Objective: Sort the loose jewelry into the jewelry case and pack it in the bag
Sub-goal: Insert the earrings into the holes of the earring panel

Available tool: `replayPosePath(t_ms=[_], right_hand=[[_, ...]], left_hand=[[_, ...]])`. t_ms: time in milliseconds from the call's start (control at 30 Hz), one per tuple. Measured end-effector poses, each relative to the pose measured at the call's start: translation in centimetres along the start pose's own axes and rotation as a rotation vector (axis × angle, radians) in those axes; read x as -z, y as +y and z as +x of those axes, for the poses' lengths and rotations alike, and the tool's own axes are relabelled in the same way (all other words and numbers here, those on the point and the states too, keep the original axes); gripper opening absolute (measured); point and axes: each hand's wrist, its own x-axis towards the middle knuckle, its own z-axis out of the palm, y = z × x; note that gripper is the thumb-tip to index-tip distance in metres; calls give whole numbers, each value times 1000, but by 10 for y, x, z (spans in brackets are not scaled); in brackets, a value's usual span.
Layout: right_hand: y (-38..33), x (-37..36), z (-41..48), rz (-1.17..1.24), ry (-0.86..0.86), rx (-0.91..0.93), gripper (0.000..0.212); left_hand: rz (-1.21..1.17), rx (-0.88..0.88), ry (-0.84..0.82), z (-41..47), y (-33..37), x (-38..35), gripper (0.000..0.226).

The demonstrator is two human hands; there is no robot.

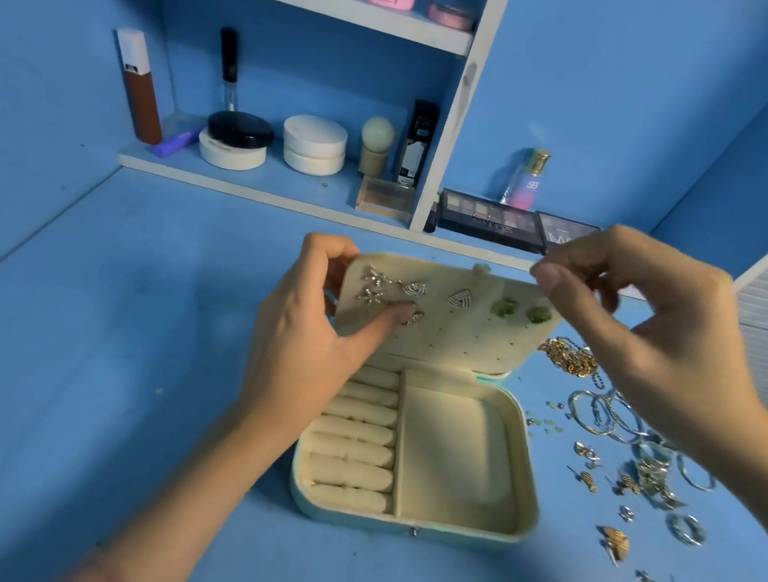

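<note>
Now the jewelry case [533, 496] lies open in front of me on the blue table [47, 385], its lid [465, 343] standing tilted back. My left hand [308, 329] grips the lid by its left edge, fingers curled behind it and the thumb [387, 319] laid across the front panel, its tip pressing on a small earring [415, 318]. Pinned in a row along the top of that panel are star-shaped studs [372, 286], a triangular pair [460, 298] and a green pair [505, 307].

My right hand [646, 332] hovers above the lid's upper right corner with thumb and fingers curled close together; I cannot tell whether anything small is pinched between them.

Inside the base, the ring rolls [357, 432] fill the left side and an open compartment [455, 457] takes the right.

To the right of the case the loose jewelry lies spread on the table: a gold chain [567, 358] near the lid, silver hoops [604, 414] beside it, a ring [687, 529] and a gold leaf earring [615, 542] nearer me. Behind the case, a shelf [256, 188] holds cosmetics.
</note>
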Motion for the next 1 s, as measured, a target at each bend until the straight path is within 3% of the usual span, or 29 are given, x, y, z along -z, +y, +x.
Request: replayPosePath(t_ms=[133,300,433,633,800,1000], right_hand=[[6,6,-12,-73,-40,39,10],[26,14,-28,-227,-367,-31,12],[38,29,-41,-339,-702,-201,7],[44,45,-59,-311,-1076,-388,10],[44,48,-69,-274,-1161,-380,20],[42,39,-73,-326,-1131,-373,24]], left_hand=[[1,39,29,1,0,-7,52],[-1,86,43,2,1,-10,51],[-37,68,18,0,-2,-10,57],[-73,32,-17,0,-6,-6,50],[-81,33,-18,1,-5,-5,49],[-67,24,-17,-1,-5,-5,49]])
